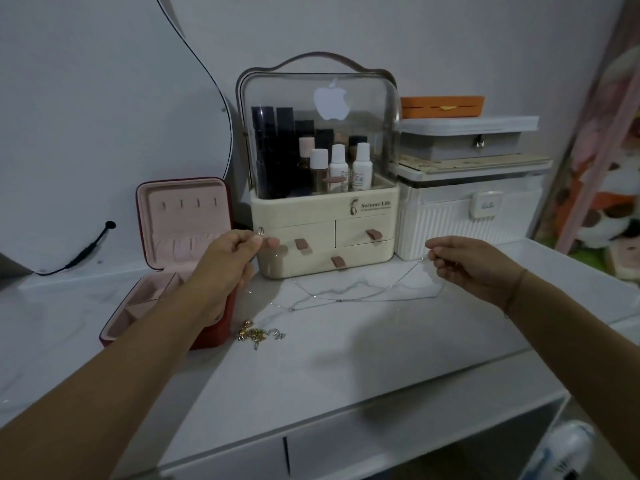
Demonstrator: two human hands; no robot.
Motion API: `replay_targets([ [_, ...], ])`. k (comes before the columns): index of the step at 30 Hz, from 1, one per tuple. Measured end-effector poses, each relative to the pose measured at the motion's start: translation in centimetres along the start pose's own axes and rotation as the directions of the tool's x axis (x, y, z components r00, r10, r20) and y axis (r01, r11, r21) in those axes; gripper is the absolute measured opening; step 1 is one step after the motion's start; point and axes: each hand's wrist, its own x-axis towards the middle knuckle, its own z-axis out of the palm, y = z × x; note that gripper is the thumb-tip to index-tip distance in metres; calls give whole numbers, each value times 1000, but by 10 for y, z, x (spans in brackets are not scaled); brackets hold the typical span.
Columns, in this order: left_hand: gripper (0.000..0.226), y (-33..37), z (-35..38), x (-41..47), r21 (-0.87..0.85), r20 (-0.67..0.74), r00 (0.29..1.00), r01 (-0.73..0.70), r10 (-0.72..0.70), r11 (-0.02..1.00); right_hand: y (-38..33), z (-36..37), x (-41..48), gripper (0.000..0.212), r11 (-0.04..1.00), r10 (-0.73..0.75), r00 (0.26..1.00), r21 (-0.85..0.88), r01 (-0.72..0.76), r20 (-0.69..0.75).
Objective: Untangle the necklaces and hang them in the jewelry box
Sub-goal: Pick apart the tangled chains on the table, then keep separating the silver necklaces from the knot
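Note:
A thin silver necklace (pixel 349 295) is stretched between my two hands and sags down to the white tabletop (pixel 346 358). My left hand (pixel 232 258) pinches one end with a small clasp at the fingertips. My right hand (pixel 464 263) pinches the other end. A red jewelry box (pixel 180 237) with pink lining stands open at the left, its lid upright with a row of small hooks. My left forearm crosses in front of its base. A small tangled heap of gold and silver chains (pixel 259 336) lies on the table beside the box.
A cream cosmetics organizer (pixel 325 233) with a clear dome and three drawers stands behind the necklace. White storage cases (pixel 464 216) with an orange box on top are stacked at the right. A mirror edge and black cable (pixel 86 247) are at the left.

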Motion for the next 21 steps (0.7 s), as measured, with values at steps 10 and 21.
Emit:
replay_targets([
  [10, 16, -24, -14, 6, 62, -26, 998, 53, -51, 997, -3, -36, -8, 18, 996, -15, 993, -87, 5, -114],
  [21, 15, -21, -9, 5, 111, -89, 995, 45, -35, 993, 6, -48, 3, 21, 995, 0, 990, -103, -14, -139],
])
